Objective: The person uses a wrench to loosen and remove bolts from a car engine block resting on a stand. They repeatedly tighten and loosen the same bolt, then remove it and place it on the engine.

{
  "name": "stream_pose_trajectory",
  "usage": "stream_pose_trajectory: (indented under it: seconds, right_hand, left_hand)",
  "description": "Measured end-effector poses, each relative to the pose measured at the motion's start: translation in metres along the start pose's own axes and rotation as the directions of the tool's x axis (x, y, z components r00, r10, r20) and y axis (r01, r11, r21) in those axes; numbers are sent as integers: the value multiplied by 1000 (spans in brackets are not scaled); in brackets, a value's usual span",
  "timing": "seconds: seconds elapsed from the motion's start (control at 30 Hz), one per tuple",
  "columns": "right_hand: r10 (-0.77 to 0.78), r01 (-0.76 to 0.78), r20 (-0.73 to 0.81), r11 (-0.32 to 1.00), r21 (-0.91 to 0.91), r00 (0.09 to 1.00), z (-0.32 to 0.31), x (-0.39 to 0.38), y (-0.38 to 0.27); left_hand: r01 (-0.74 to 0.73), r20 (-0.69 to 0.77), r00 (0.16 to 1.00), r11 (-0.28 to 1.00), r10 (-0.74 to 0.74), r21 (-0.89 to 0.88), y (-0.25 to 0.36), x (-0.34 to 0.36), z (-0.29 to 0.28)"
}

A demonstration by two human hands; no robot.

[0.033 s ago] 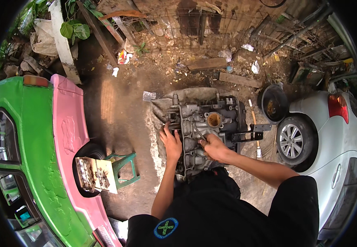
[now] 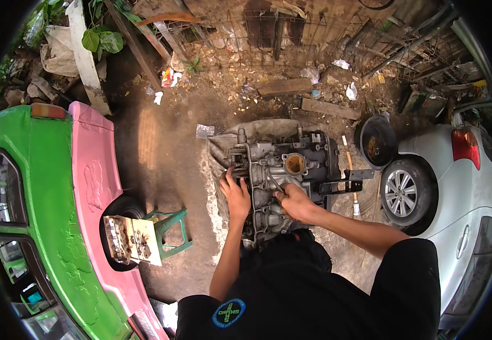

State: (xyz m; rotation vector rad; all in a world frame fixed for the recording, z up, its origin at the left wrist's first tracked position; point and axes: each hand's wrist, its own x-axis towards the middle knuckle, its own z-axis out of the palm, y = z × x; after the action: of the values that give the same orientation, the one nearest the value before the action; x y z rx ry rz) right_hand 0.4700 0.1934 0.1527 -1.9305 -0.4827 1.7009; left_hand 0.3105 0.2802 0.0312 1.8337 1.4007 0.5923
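Note:
A grey metal engine (image 2: 266, 164) rests on a dirty cloth in front of me, with a round brown-stained port (image 2: 295, 164) on its upper side. My left hand (image 2: 236, 198) lies against the engine's left edge, fingers stretched out and slightly apart. My right hand (image 2: 298, 203) is closed round the near end of a slim metal hand tool (image 2: 274, 182). The tool's shaft slants up and left to the engine's middle; whether it is a wrench cannot be made out, and its grip is hidden by my fingers.
A black bracket (image 2: 345, 182) juts from the engine's right side. Beyond it are a long-handled brush (image 2: 355, 207), a black basin (image 2: 377, 143) and a silver car (image 2: 456, 187). On the left, a green stool (image 2: 185, 229) bears metal engine parts (image 2: 138, 243) beside a green-and-pink car (image 2: 96, 170).

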Motion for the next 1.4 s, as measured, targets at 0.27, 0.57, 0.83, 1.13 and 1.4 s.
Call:
stream_pose_trajectory:
  seconds: [0.27, 0.57, 0.83, 1.13, 1.4]
  right_hand:
    - [-269, 243, -122, 950, -194, 955, 2, 19, 16]
    - [-121, 120, -12, 965, 235, 993, -3, 16, 9]
    - [-223, 241, -90, 894, 378, 971, -35, 9, 36]
    - [-418, 587, -571, 796, 144, 706, -65, 44, 97]
    - [-649, 616, -548, 736, -280, 527, -61, 81, 96]
  left_hand:
    - [-31, 8, 999, 999, 31, -11, 0, 15, 5]
    - [-503, -100, 859, 864, 501, 10, 22, 0, -9]
    - [-711, 420, 559, 674, 715, -201, 57, 22, -5]
    - [-921, 85, 260, 273, 962, -277, 78, 2, 34]
    - [-742, -113, 653, 601, 749, -297, 127, -7, 40]
